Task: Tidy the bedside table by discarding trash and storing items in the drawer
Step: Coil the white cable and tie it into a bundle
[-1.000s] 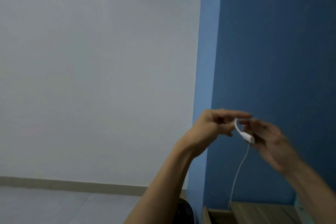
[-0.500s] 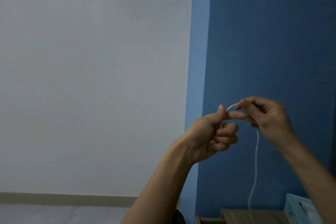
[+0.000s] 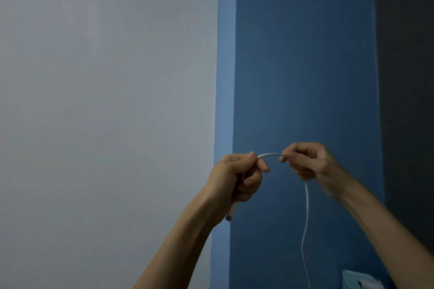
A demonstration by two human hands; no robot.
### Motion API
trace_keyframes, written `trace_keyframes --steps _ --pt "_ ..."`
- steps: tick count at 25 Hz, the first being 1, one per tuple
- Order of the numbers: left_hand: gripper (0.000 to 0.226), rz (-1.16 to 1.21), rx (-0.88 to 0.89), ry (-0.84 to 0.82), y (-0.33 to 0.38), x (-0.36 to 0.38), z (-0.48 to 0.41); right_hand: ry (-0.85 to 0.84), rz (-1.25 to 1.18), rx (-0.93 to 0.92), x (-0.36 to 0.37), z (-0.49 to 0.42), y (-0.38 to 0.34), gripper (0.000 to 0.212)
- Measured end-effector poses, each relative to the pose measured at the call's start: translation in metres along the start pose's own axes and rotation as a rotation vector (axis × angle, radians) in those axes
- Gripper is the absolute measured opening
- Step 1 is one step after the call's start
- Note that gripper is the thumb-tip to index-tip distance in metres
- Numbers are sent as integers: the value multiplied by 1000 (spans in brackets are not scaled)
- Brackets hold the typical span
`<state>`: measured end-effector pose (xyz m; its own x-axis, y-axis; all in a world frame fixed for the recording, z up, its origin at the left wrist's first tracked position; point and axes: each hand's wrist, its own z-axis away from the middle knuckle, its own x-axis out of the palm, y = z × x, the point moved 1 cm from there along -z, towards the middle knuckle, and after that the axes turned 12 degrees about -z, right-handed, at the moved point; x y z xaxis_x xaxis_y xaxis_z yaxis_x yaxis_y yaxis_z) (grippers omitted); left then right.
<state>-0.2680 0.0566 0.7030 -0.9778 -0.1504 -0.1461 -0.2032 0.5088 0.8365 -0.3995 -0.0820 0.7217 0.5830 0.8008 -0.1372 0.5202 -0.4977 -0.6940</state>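
Note:
A thin white cable [image 3: 306, 218] is held up in front of the blue wall. My left hand [image 3: 234, 178] is closed around one end, and the plug sticks out below the fist. My right hand [image 3: 310, 162] pinches the cable a short way along. Between the two hands the cable forms a small arch. From my right hand the rest hangs straight down and leaves the frame at the bottom. The bedside table and its drawer are out of view.
A pale teal box [image 3: 359, 280] shows at the bottom right corner. A grey-white wall [image 3: 105, 112] fills the left half, a blue wall [image 3: 305, 65] the middle, and a dark surface [image 3: 408, 101] the right edge.
My hands have moved apart, drawing a short arch of cable between them. The plug now sticks out below my left fist. The view has tilted up, and the wooden table top has dropped out of sight.

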Motion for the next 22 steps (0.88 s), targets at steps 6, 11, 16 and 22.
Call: trace_keyframes --steps 6,11,16,22 --pt "36 -35 82 -209 -2 27 -1 68 18 -199 -1 -21 -31 17" --pt "34 60 142 -190 9 17 -1 -103 104 -97 -20 -19 -46 46" --pt "31 159 120 -501 11 26 0 104 289 -200 -4 -34 -56 35" --pt "22 42 240 -384 33 23 -6 147 240 39 34 -31 -31 38"
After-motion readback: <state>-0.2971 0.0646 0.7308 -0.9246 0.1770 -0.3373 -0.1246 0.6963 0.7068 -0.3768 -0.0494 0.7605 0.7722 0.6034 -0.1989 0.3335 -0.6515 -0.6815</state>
